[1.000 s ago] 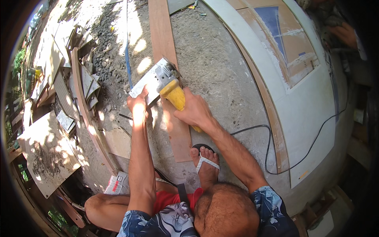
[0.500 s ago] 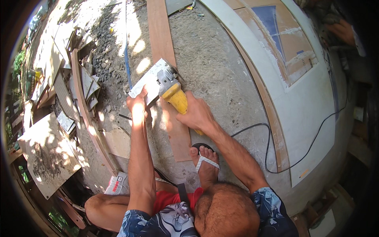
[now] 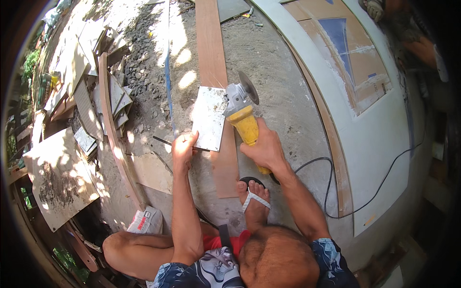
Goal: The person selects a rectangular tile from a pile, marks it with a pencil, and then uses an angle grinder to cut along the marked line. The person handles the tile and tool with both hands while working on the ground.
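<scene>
My left hand [image 3: 184, 149] is closed on the near left corner of a rectangular white tile [image 3: 210, 115], its thumb on the speckled top face. In my right hand [image 3: 266, 149] is a yellow and grey angle grinder [image 3: 244, 126], gripped round its body. The grinder's round disc [image 3: 248, 88] faces up and to the right, apart from the tile. Its grey head lies close beside the tile's right edge; whether they touch I cannot tell. Beneath the tile runs a long brown plank [image 3: 210, 48] on the concrete.
A black cord [image 3: 331, 177] loops right across a wooden strip [image 3: 338, 180] and a large white panel [image 3: 379, 168]. Broken boards [image 3: 86, 105] are heaped at left near gravel [image 3: 141, 62]. My sandalled foot [image 3: 256, 204] is by the plank's end. Another person's hand [image 3: 422, 50] shows far right.
The grinder has shifted right, off the tile, and its disc has swung up into view. My left hand has turned the tile more lengthwise and moved slightly right and nearer.
</scene>
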A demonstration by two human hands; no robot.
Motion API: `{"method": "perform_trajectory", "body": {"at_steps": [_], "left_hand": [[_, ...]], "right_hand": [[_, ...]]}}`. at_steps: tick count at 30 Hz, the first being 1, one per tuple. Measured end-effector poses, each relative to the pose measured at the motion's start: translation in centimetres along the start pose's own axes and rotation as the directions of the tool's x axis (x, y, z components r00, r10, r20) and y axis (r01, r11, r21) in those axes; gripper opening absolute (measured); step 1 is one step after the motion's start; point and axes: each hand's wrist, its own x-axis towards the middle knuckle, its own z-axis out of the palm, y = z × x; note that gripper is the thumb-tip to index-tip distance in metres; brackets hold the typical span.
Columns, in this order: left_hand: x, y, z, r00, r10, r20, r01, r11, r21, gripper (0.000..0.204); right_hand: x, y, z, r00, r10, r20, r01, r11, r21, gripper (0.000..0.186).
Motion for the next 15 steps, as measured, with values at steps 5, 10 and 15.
{"method": "perform_trajectory", "body": {"at_steps": [5, 10, 15], "left_hand": [[-2.1, 0.0, 3.1, 0.994, -0.009, -0.113, -0.030, 0.939, -0.341, 0.031], [-2.4, -0.1, 3.6, 0.982, 0.118, -0.145, -0.111, 0.992, 0.054, 0.047], [-3.3, 2.7, 4.8, 0.971, 0.200, -0.130, -0.113, 0.867, 0.486, 0.067]], "right_hand": [[0.5, 0.1, -0.3, 0.999, 0.016, -0.030, -0.016, 1.000, -0.022, 0.061], [1.1, -0.1, 0.2, 0.999, -0.019, -0.045, 0.019, 1.000, -0.012, 0.059], [1.2, 0.4, 0.7, 1.000, -0.005, -0.021, 0.004, 1.000, -0.008, 0.059]]}}
